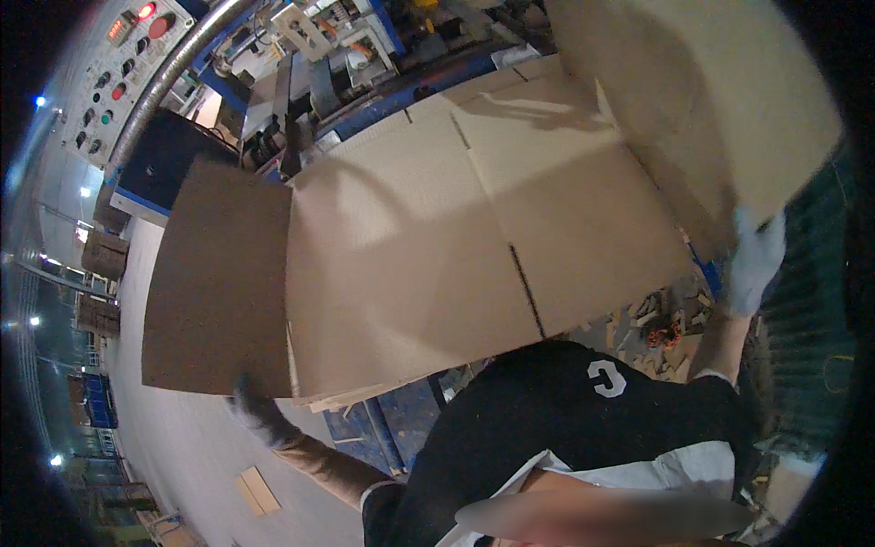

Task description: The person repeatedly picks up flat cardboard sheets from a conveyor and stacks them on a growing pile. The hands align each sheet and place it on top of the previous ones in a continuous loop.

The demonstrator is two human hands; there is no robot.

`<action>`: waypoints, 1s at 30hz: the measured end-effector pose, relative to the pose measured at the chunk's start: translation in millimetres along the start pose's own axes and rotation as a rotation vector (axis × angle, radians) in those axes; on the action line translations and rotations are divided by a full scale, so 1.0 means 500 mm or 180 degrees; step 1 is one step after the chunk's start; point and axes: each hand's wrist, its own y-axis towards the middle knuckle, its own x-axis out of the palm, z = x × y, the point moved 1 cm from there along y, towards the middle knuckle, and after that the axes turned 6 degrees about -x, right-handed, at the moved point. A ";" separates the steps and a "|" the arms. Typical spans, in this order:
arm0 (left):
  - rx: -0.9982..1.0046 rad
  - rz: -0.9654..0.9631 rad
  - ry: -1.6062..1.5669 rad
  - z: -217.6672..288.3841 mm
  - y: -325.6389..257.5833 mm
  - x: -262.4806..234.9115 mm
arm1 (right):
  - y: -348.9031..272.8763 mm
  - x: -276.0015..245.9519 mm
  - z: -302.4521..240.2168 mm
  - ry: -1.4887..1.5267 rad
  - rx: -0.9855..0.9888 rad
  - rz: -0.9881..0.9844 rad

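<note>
A large brown cardboard sheet (401, 264) lies in front of me, creased and slotted, with its left panel (219, 283) and right panel (729, 100) folded up from the middle. My left hand (259, 415), in a grey glove, is closed on the lower edge of the left panel. At the lower edge of the right panel my right hand (758, 260), in a light glove, grips the board; the panel partly hides its fingers. More cardboard edges (365, 394) show beneath the sheet's near side.
Beyond the sheet stands a blue-framed machine (365, 114). A control panel (114, 82) with buttons and a metal pipe (173, 73) are at upper left. Cardboard scraps (652, 333) lie below right, near a green corrugated surface (811, 273). A flat cardboard piece (258, 490) rests on the floor.
</note>
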 end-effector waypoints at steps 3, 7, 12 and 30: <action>-0.0282 -0.0468 0.0496 0.003 -0.133 0.088 | -0.082 0.032 -0.007 0.1187 -0.1406 -0.2079; 0.2050 -0.1995 0.2543 0.006 -0.214 0.265 | -0.127 0.124 0.029 0.0150 -0.3099 -0.3405; 0.2624 -0.2768 0.3584 0.011 -0.219 0.356 | -0.114 0.186 0.069 0.0314 -0.3394 -0.3521; 0.2711 -0.1248 0.3757 -0.059 0.137 0.669 | 0.084 0.653 0.006 -0.0409 -0.3149 -0.2794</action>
